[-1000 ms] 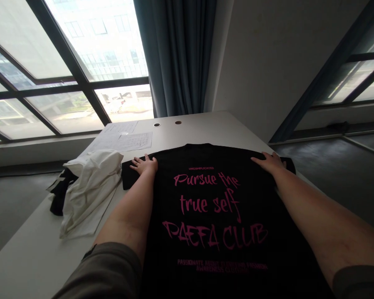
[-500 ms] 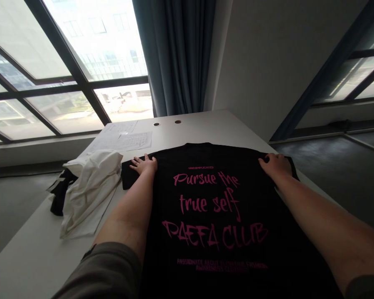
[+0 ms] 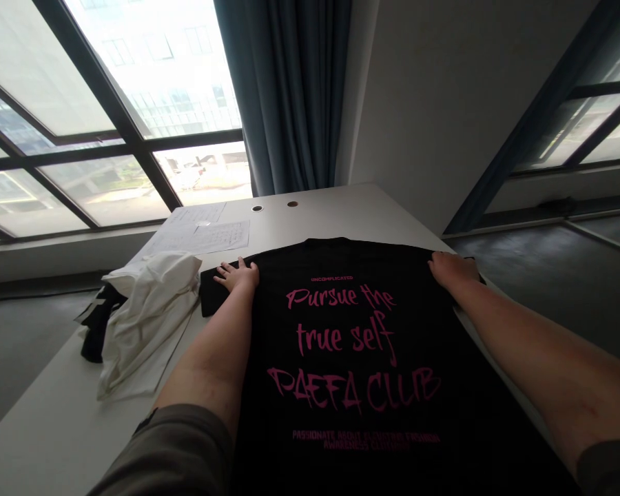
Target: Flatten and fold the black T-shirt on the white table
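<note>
A black T-shirt [image 3: 344, 358] with pink lettering lies spread out with its printed side up, collar towards the far end of the table. On its left shoulder, near the sleeve, my left hand [image 3: 238, 275] rests flat with the fingers spread. My right hand [image 3: 450, 269] is at the opposite shoulder, its fingers curled over the cloth by the sleeve, which it partly hides. The shirt's lower end runs out of view at the bottom.
A white table [image 3: 36, 406] carries the shirt. Left of it lies a crumpled white garment [image 3: 149, 317] against a black one [image 3: 96, 331]. Written paper sheets [image 3: 220, 234] and two round cable holes are farther back. Behind hangs a blue curtain [image 3: 289, 96] beside windows.
My right hand's fingers have closed more tightly on the shirt's shoulder, and the right sleeve shows less beyond it. My left hand keeps its place.
</note>
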Motion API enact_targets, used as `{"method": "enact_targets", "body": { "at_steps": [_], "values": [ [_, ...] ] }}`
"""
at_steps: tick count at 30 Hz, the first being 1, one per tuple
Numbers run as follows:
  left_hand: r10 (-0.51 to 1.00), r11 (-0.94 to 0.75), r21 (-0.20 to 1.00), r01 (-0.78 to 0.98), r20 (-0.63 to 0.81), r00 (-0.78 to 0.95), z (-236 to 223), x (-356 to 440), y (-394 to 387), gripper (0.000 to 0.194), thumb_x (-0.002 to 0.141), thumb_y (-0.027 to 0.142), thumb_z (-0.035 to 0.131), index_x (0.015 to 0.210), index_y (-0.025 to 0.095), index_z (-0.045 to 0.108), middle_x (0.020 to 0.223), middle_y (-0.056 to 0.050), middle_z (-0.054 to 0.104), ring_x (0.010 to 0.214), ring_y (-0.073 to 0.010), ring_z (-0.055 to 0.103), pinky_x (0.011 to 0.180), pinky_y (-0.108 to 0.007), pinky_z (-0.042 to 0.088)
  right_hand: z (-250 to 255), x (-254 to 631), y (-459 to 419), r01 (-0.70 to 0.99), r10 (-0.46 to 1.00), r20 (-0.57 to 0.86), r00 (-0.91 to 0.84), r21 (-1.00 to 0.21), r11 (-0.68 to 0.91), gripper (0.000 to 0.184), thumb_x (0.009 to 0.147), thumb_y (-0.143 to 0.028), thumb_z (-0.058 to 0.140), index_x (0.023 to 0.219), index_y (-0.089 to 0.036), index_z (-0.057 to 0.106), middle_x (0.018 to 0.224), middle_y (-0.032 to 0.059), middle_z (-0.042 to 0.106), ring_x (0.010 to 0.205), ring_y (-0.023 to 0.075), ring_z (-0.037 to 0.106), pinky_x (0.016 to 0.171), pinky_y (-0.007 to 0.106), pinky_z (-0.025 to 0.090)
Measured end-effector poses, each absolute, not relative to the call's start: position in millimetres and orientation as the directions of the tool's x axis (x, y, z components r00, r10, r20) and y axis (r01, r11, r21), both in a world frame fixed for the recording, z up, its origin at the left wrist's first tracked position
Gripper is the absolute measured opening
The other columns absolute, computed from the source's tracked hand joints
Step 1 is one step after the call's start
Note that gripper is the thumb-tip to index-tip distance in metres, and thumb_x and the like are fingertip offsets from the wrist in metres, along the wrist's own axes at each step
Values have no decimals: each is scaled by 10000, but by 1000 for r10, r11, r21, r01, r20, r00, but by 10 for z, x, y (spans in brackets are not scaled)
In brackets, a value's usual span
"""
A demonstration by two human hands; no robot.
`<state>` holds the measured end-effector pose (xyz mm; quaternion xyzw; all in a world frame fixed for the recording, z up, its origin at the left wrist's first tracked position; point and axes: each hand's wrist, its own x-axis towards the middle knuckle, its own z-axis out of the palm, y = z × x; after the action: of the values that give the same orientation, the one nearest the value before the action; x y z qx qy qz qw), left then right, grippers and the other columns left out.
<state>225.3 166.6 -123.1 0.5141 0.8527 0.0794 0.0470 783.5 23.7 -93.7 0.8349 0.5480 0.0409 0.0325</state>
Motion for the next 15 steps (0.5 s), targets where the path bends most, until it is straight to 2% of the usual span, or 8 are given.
{"method": "enact_targets", "body": {
  "at_steps": [4, 8, 12, 15],
  "values": [
    [883, 458, 194, 868, 12, -469, -1254, 2242, 1680, 711, 969, 619, 383, 1601, 301, 444, 1726, -165, 272, 1594, -471, 140, 1197, -761, 131, -960, 7716, 291, 932, 940, 112, 322, 134, -336, 397, 1046, -315, 407, 1301, -131, 648, 1372, 252, 594, 1274, 378, 533, 1022, 538, 411],
    [887, 453, 189, 871, 4, -463, -1249, 2242, 1677, 709, 975, 615, 359, 1607, 301, 436, 1729, -170, 260, 1594, -467, 143, 1202, -756, 115, -1160, 7639, 369, 935, 935, 18, 354, 4, -354, 543, 1036, -392, 322, 1492, -209, 555, 1532, 191, 513, 1353, 380, 517, 1077, 562, 448],
    [886, 457, 182, 871, -1, -464, -1232, 2251, 1671, 712, 976, 618, 352, 1612, 307, 427, 1731, -169, 254, 1593, -465, 149, 1200, -758, 114, -1345, 7822, 391, 888, 891, -40, 452, -72, -454, 697, 1022, -586, 259, 1654, -301, 331, 1732, 104, 265, 1553, 402, 276, 1208, 666, 281],
    [887, 454, 179, 873, 2, -461, -1232, 2248, 1672, 710, 976, 620, 358, 1612, 313, 424, 1731, -166, 257, 1594, -463, 149, 1207, -749, 109, -1376, 7997, 379, 854, 859, -79, 505, -96, -511, 789, 983, -711, 252, 1674, -330, 270, 1767, 78, 164, 1587, 414, 182, 1225, 706, 205]
  ]
}}
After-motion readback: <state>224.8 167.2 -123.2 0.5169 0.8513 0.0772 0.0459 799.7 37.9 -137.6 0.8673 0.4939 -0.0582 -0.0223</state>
